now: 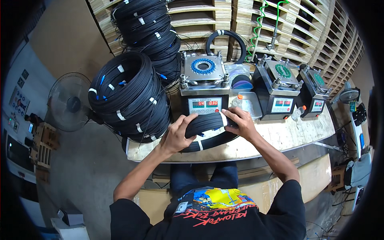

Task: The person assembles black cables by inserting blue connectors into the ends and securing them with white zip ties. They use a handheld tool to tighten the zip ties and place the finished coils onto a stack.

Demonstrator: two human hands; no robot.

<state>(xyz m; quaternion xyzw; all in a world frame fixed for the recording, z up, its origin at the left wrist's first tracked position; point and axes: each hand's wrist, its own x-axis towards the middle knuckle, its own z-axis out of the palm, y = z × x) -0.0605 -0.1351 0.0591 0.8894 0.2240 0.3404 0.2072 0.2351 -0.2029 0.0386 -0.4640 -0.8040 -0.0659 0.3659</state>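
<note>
Gripping black cable coil (208, 122) at centre frame with both hands, left hand (176, 135) and right hand (239, 122) closed; next calling for steady grasp above desk (288, 134).

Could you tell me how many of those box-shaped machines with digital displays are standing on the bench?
3. One machine with a blue ring fixture stands behind the cable coil, one to its right carries a green fixture, and the smallest is at the far right. None seems hidden.

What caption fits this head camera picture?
Both hands, left hand and right hand, grip a black cable coil before a benchtop machine.
</note>
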